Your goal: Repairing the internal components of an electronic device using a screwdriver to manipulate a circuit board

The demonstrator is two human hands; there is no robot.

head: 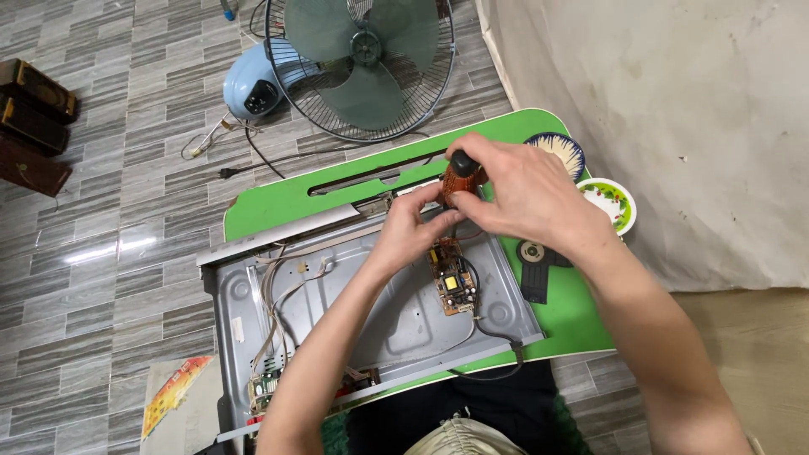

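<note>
The screwdriver (pixel 462 175) is standing upright over the far edge of the open metal chassis (pixel 371 312), just beyond the brown circuit board (pixel 452 278). The right hand (pixel 522 198) is wrapping closed around its orange handle, while the left hand (pixel 415 229) is pinching lightly at the shaft below.

Head camera; looks steeply down; close range
</note>
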